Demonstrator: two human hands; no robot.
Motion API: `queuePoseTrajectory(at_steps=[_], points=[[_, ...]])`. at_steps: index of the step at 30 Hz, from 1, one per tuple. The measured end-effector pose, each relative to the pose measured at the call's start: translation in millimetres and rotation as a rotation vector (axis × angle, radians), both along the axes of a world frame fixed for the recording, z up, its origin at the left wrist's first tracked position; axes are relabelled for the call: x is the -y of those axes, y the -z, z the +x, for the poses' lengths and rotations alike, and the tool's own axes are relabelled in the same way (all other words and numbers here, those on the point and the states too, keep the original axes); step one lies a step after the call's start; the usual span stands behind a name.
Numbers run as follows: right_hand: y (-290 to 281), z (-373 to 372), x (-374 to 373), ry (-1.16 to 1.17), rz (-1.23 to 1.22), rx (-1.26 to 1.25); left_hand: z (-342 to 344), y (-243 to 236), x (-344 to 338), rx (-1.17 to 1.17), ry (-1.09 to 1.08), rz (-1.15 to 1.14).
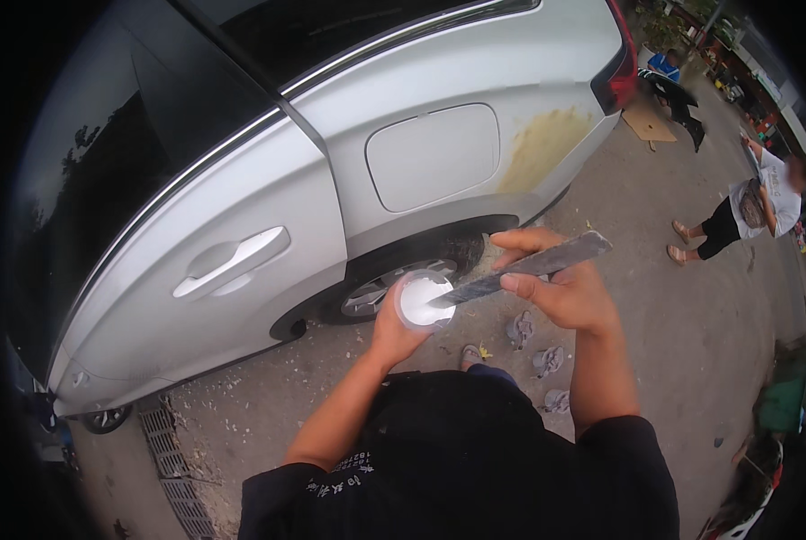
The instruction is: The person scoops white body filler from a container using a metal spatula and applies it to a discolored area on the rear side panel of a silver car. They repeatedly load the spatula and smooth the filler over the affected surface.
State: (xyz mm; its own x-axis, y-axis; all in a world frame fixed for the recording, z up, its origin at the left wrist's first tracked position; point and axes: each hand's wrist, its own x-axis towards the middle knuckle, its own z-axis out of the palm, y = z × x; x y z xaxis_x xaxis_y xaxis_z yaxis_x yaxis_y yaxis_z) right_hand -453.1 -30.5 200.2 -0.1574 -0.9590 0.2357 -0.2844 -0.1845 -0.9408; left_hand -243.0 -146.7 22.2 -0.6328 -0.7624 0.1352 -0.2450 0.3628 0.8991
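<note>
**Strip meets white content in cup**

Your left hand (392,326) has its fingers wrapped around the cup (428,274), in front of your body, beside the silver car (268,184). Your right hand (576,292) is pinching the flat strip (552,260) between thumb and fingers; its tip is at the white content (418,301).
</note>
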Motion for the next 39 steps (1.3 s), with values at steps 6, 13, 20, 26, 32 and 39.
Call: queuePoseTrajectory(at_steps=[6,13,20,26,32,39], points=[[-5,18,28,-0.163,-0.102,-0.159,-1,-2,8,0.052,-0.007,-0.024],[0,-1,19,-0.011,-0.031,0.054,13,10,9,0.031,-0.038,-0.092],[-2,4,21,-0.312,-0.176,-0.288,23,11,14,0.077,0.003,-0.110],[-5,26,35,-0.221,-0.127,-0.204,21,10,16,0.068,0.012,-0.085],[5,-2,12,-0.028,-0.067,0.110,33,9,17,0.070,0.041,-0.111],[-1,21,22,-0.345,-0.189,-0.318,35,6,17,0.095,0.042,-0.090]])
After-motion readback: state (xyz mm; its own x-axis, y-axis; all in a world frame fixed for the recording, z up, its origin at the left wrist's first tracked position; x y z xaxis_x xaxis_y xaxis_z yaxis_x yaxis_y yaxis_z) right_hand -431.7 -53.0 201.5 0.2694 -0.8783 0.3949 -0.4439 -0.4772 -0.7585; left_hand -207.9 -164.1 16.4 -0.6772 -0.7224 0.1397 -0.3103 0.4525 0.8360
